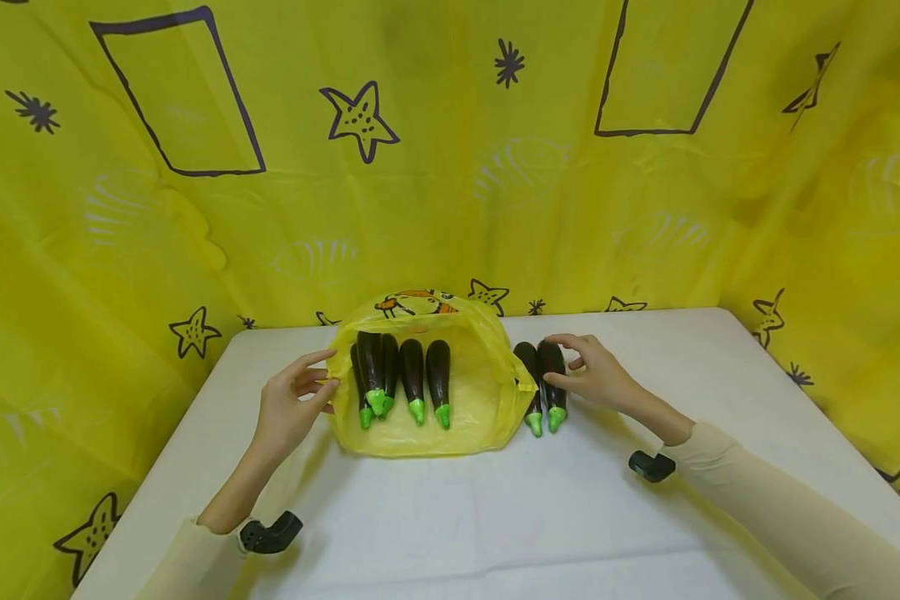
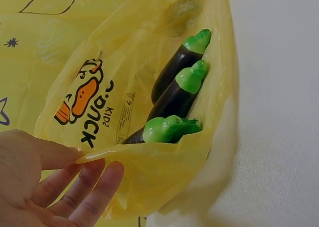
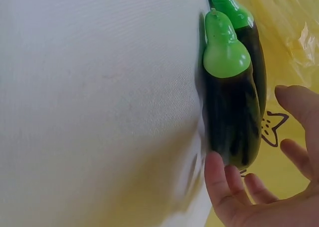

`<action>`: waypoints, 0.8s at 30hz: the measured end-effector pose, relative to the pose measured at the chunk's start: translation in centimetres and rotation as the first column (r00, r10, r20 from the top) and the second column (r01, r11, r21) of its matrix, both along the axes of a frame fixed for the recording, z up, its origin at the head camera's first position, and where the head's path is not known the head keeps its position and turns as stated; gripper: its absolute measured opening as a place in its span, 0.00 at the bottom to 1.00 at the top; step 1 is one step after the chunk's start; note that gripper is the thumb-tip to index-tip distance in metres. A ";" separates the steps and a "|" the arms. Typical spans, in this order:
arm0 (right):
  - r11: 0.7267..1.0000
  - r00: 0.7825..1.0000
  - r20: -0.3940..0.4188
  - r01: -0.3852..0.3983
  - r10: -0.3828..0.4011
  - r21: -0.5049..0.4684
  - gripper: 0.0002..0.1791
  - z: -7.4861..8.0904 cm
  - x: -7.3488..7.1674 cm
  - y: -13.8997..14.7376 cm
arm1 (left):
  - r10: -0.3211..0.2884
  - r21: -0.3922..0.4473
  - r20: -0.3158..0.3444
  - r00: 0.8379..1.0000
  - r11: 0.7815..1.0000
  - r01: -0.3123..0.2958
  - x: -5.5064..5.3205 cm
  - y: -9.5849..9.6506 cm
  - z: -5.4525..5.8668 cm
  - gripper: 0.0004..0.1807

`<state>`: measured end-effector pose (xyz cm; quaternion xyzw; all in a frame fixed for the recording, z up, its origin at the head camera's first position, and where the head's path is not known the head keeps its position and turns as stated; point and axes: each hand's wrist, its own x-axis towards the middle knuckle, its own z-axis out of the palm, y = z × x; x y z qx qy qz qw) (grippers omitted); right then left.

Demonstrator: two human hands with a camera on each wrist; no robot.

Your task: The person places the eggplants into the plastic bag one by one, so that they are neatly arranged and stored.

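Note:
A yellow plastic bag point(image 1: 480, 400) lies with its mouth facing me, several dark eggplants point(image 1: 414, 375) with green stems inside it. My left hand point(image 1: 288, 408) pinches the left side of the bag's rim between thumb and fingers, as the left wrist view shows. Just outside the bag, on its right, two more eggplants lie side by side. My right hand point(image 1: 596, 375) is at the outer eggplant point(image 3: 232, 112), its fingers spread and fingertips right at the rounded end. In the right wrist view the thumb stands apart from that eggplant. The inner eggplant point(image 3: 254, 52) is partly hidden behind it.
A white cloth covers the table point(image 1: 420, 525). Behind it and on both sides hangs a yellow curtain point(image 1: 435, 200) with drawn stars and outlines. A dark wrist device point(image 1: 272, 533) sits at the left cuff, and another one point(image 1: 651, 467) at the right.

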<state>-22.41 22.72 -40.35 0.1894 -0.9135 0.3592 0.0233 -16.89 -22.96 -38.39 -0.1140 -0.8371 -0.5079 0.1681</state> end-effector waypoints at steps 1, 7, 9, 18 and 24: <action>1.000 1.000 0.017 -0.012 0.013 -0.006 0.34 -0.1 -0.1 0.1 | 0.001 -0.001 0.000 1.000 1.000 -0.001 0.0 0.0 0.0 0.25; 0.993 0.985 0.142 -0.091 0.101 -0.076 0.38 -0.4 -0.4 0.5 | 0.006 -0.002 0.006 1.000 1.000 -0.006 0.0 0.0 0.1 0.25; 0.992 0.977 0.183 -0.096 0.111 -0.088 0.39 -0.3 -0.4 0.6 | 0.006 -0.002 0.004 1.000 1.000 -0.006 0.0 0.1 0.1 0.25; 0.994 0.943 0.322 -0.052 0.082 -0.100 0.40 0.1 -0.3 0.8 | 0.001 0.001 -0.014 1.000 1.000 -0.001 0.0 -0.1 0.0 0.25; 0.988 0.933 0.348 -0.044 0.094 -0.149 0.40 0.3 -0.2 0.8 | -0.002 0.001 -0.019 1.000 1.000 0.002 -0.1 -0.1 0.0 0.25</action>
